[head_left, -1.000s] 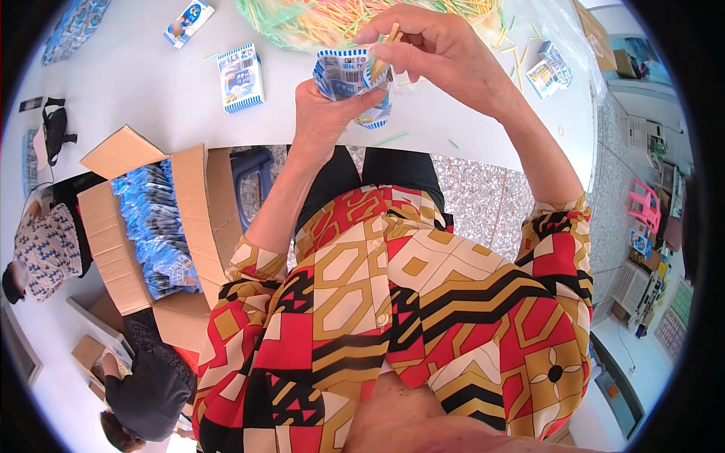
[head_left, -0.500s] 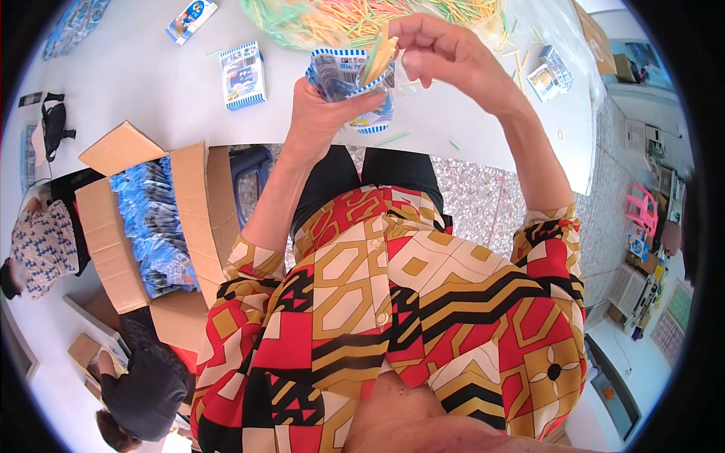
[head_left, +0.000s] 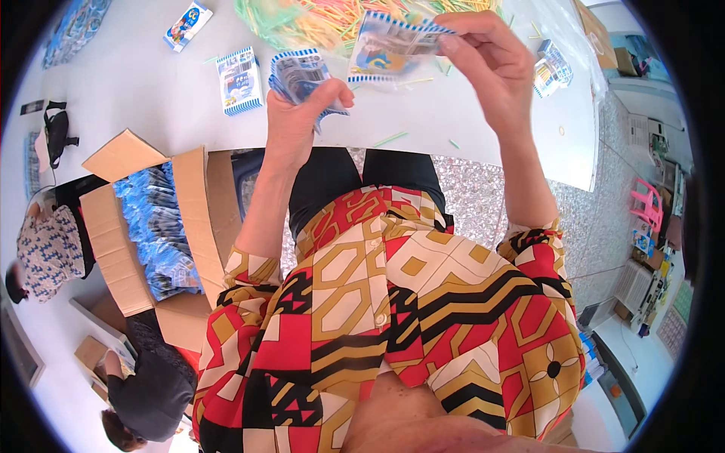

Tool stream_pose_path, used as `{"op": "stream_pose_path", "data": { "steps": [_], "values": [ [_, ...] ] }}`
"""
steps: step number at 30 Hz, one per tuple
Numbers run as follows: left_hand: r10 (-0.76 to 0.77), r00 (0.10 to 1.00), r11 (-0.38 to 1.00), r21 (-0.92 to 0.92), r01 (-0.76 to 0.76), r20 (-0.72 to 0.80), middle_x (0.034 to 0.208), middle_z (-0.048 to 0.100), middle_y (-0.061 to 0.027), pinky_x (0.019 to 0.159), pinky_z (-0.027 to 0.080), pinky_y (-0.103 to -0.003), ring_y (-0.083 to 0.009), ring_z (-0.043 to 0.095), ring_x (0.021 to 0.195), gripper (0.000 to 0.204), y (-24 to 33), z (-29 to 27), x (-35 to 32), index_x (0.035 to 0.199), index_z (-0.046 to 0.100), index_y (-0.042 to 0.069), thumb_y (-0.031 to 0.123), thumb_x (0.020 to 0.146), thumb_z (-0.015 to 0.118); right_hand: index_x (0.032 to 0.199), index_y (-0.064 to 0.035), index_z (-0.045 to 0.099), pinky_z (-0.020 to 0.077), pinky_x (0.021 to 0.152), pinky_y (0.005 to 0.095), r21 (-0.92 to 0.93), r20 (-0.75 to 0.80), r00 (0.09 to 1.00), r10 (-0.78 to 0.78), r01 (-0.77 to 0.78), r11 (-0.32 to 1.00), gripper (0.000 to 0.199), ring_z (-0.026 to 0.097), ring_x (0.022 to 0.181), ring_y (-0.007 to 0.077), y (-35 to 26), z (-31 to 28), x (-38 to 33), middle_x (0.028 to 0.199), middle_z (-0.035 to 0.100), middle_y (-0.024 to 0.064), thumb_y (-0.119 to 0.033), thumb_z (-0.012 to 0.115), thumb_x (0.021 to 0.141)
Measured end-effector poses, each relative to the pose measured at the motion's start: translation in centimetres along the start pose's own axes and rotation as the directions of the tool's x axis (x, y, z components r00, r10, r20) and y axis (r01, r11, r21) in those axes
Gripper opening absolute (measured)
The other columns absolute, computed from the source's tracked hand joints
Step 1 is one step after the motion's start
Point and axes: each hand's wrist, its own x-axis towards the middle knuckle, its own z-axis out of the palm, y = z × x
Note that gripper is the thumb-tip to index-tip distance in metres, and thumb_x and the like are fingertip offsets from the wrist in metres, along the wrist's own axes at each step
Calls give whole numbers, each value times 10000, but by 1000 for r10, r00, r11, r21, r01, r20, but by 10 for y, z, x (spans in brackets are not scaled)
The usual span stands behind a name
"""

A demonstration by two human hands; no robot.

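Note:
My left hand (head_left: 296,121) is closed around several blue-and-white plastic packets (head_left: 298,69), with the thumb pressed across their front. To the right, my right hand (head_left: 495,72) pinches one clear packet (head_left: 389,57) with blue striped edges by its right end. That packet is tilted, slightly blurred, and apart from those in my left hand. Whether it has sticks inside is hard to make out. Just beyond it lies a heap of thin pastel sticks (head_left: 400,16), in yellow, green and pink, in an opened plastic bag.
On the white table (head_left: 174,98) stand a blue-and-white box (head_left: 240,81) and a smaller pack (head_left: 186,27); more packets (head_left: 553,69) lie right. Loose sticks (head_left: 391,140) lie near the front edge. A carton (head_left: 106,234) of blue packets (head_left: 158,230) is at left, two people beyond it.
My right hand has left the yellow sticks poking from the opened packet and now holds a packet away from the others. My left hand has shifted left with the remaining packets.

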Motion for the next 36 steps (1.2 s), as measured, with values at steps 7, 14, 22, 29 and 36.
{"op": "stream_pose_path", "data": {
  "steps": [7, 14, 22, 29, 36],
  "values": [
    [4, 996, 995, 95, 4, -93, 725, 650, -68, 663, 489, -272, -130, 607, 669, 86, 3, -2, 3, 843, 611, 33, 113, 838, 644, 996, -23, 553, 450, 755, 221, -26, 33, 993, 116, -115, 993, 101, 563, 849, 83, 30, 6, -10, 960, 616, 37, -76, 523, 916],
    [18, 999, 991, 135, -12, -46, 692, 629, -51, 684, 480, -279, -128, 604, 669, 97, 0, -5, 8, 835, 606, 41, 120, 823, 661, 1012, -88, 519, 483, 751, 246, 61, 173, 955, 239, -253, 966, 101, 583, 891, 94, 49, -1, -17, 939, 637, 26, -149, 472, 947],
    [-21, 1000, 995, 101, 22, -14, 825, 631, -34, 706, 476, -284, -132, 606, 712, 194, -9, -1, 8, 896, 613, 21, 133, 778, 719, 1031, -146, 518, 496, 725, 243, 216, 179, 916, 358, -392, 894, 114, 579, 898, 74, 43, 11, -16, 944, 639, 13, -208, 459, 955],
    [-175, 982, 942, -277, 190, 76, 948, 650, -46, 786, 498, -298, -120, 617, 840, 342, -9, 13, -1, 1020, 605, 19, 134, 737, 759, 1029, -150, 518, 479, 710, 223, 247, 199, 905, 375, -417, 875, 116, 566, 866, 53, 47, 20, -10, 920, 632, -8, -226, 474, 953],
    [-134, 984, 991, 30, 131, 115, 966, 660, -61, 777, 514, -271, -116, 623, 850, 344, -9, 17, -4, 1049, 610, 4, 59, 736, 741, 1037, -124, 513, 470, 726, 230, 244, 295, 896, 332, -407, 880, 115, 572, 819, 52, 37, 26, -6, 891, 634, 11, -194, 482, 951]
  ]
}}
